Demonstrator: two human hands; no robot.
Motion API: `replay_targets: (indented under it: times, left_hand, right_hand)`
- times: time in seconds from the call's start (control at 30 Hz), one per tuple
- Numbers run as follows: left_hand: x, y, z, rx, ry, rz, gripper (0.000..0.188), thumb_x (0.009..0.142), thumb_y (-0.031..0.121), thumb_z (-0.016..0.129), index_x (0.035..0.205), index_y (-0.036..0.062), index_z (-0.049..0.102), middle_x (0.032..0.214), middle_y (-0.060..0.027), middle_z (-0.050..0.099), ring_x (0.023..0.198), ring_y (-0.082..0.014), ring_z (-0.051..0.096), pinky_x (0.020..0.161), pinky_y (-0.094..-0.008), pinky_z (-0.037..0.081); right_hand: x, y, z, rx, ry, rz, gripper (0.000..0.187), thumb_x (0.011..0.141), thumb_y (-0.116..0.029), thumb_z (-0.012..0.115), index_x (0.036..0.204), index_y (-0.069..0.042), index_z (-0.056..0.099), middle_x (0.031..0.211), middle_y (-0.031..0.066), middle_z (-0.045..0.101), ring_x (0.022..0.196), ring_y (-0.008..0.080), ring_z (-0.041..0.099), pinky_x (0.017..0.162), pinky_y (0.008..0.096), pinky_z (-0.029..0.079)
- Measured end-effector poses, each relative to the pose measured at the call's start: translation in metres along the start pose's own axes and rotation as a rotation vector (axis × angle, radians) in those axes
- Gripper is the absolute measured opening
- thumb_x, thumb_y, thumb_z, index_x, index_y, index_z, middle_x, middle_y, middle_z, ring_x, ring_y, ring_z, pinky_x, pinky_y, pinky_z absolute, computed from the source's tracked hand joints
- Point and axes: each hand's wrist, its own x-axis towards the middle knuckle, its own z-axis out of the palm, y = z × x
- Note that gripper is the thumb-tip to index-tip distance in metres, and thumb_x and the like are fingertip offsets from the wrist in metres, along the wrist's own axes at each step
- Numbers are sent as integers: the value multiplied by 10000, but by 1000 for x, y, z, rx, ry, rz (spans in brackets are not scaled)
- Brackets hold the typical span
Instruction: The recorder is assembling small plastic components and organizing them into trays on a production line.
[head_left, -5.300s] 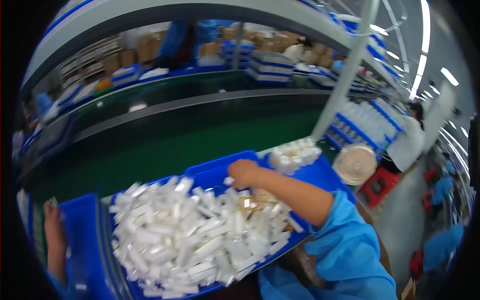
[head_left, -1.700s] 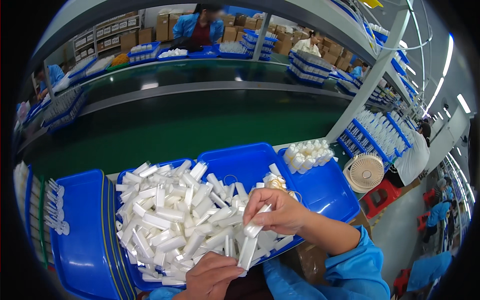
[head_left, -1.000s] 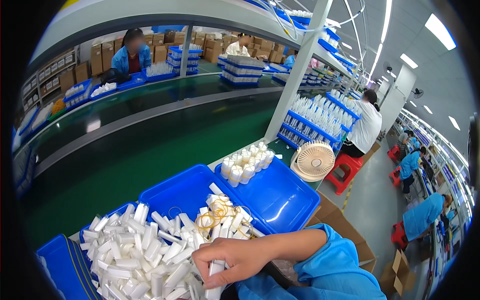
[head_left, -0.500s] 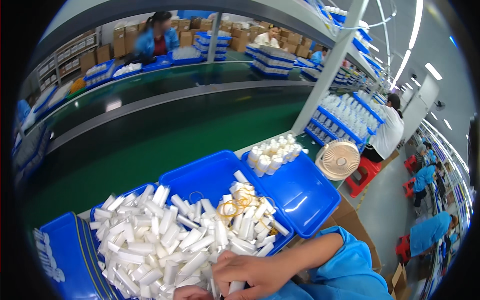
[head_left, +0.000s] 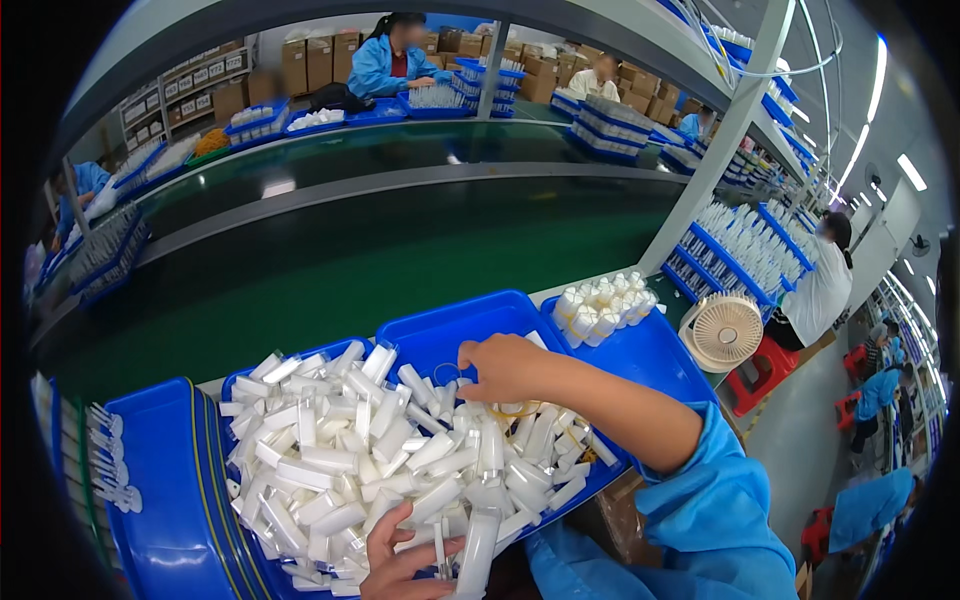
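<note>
My left hand [head_left: 405, 560] is at the lower edge, its fingers round a few white tube-like pieces [head_left: 480, 552] in clear wrapping that stand upright. Part of this grip is hidden by the pieces and the frame's edge. Reaching across the blue tray [head_left: 440, 330], my right hand [head_left: 500, 368] is bent over its far part. Its thumb and forefinger are apart beside a thin rubber band [head_left: 445, 373], with nothing visible between them. Yellow rubber bands [head_left: 515, 408] lie partly under my right wrist. A heap of loose white wrapped pieces [head_left: 330, 460] fills much of the trays below.
Bundled white pieces [head_left: 605, 308] stand in a blue tray [head_left: 665, 350] at the right. Beyond it are a beige fan [head_left: 722, 332] and stacked blue crates [head_left: 720, 265]. A green conveyor belt [head_left: 400, 240] runs behind, with a metal post [head_left: 715, 140]. Co-workers sit farther off.
My right hand has left my left hand and moved up and away over the tray. The left hand now shows, gripping white pieces. The whole view has shifted, with the scene farther right.
</note>
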Motion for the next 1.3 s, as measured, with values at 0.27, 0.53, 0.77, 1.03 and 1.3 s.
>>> replay_targets:
  times: [0.27, 0.53, 0.77, 1.03, 1.3]
  left_hand:
    - [5, 4, -17, 184, -19, 123, 288, 728, 168, 704, 895, -35, 587, 816, -145, 606, 907, -328, 528, 777, -420, 430]
    - [6, 4, -5, 160, 107, -19, 106, 643, 54, 703, 737, 95, 677, 805, -56, 634, 941, -344, 507, 845, -463, 361]
    - [12, 4, 0, 219, 81, 28, 95, 653, 66, 701, 736, 109, 683, 757, -43, 629, 833, -254, 539, 805, -425, 382]
    - [12, 5, 1, 224, 42, 57, 67, 673, 92, 689, 737, 115, 684, 724, -32, 624, 755, -216, 549, 810, -421, 378]
    - [2, -1, 4, 211, -34, 199, 63, 691, 98, 658, 732, 144, 671, 804, -5, 618, 965, -308, 462, 854, -433, 360]
  right_hand:
    - [17, 10, 26, 281, 180, 11, 285, 773, -172, 630, 1011, -34, 552, 903, 118, 623, 856, 246, 601, 745, 339, 465]
    - [-57, -30, 15, 1048, 154, -367, 320, 797, -55, 635, 1108, -42, 561, 835, 25, 569, 763, 108, 547, 688, 219, 442]
    - [-80, -48, 20, 1751, -252, -205, 303, 817, -56, 622, 1105, -44, 527, 930, -4, 532, 753, 30, 493, 604, 171, 380]
    - [-87, -43, 1, 731, 45, -512, 191, 817, -152, 635, 917, -53, 507, 844, 56, 568, 754, 126, 546, 617, 241, 411]
    - [-114, -49, -2, 864, -77, -436, 184, 815, -168, 629, 897, -57, 507, 820, 68, 553, 772, 193, 534, 692, 306, 405]
